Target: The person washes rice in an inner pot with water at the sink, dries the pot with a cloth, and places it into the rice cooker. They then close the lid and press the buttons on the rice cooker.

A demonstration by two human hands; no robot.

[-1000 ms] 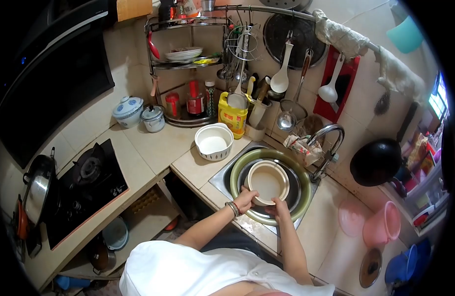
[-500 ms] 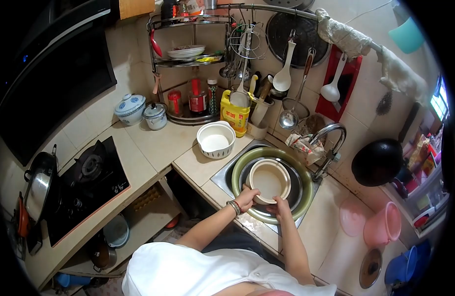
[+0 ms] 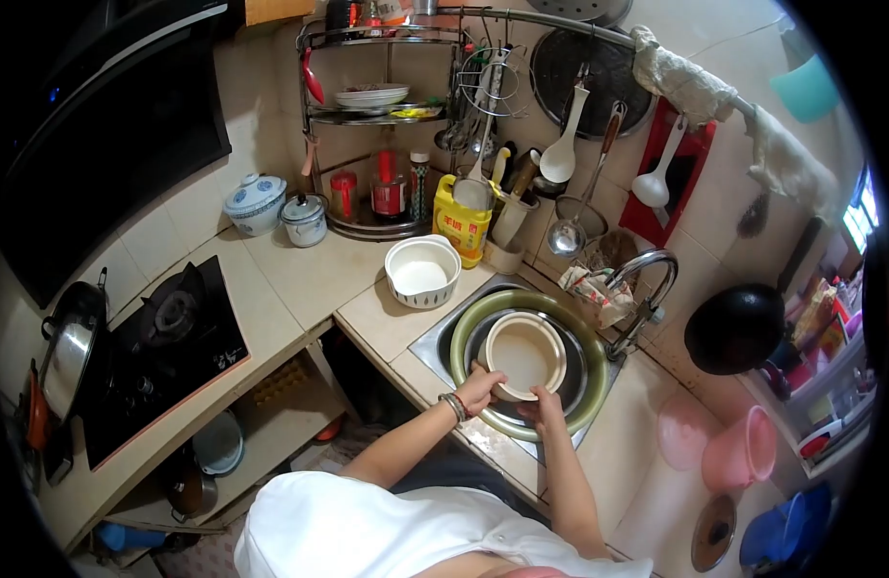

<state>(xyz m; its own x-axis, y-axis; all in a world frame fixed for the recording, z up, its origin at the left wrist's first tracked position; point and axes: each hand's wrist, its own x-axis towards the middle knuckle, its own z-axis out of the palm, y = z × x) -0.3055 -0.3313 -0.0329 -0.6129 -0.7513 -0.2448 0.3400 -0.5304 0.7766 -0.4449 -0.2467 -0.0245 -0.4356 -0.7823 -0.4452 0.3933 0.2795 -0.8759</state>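
Observation:
My left hand point(image 3: 480, 387) and my right hand point(image 3: 544, 408) both grip the near rim of a cream-coloured round pot point(image 3: 526, 357). Thumbs lie over the rim, while most of the fingers are hidden beneath or behind it. The pot is over a green-rimmed basin point(image 3: 463, 328) set in the metal sink point(image 3: 427, 349); I cannot tell whether it touches the bottom. Its inside looks pale, and whether it holds water is unclear. A white pot with a leaf pattern point(image 3: 423, 285) stands on the counter left of the sink.
The faucet point(image 3: 653, 289) arches at the sink's right. A yellow jug point(image 3: 458, 223) stands behind the white pot. Ladles and a black wok point(image 3: 736, 328) hang on the wall. A pink bucket point(image 3: 740, 449) and a glass lid point(image 3: 714, 534) are at right, a gas stove point(image 3: 167, 361) at left.
My view has turned slightly. Both hands keep their hold on the cream pot, which stays in nearly the same place over the basin.

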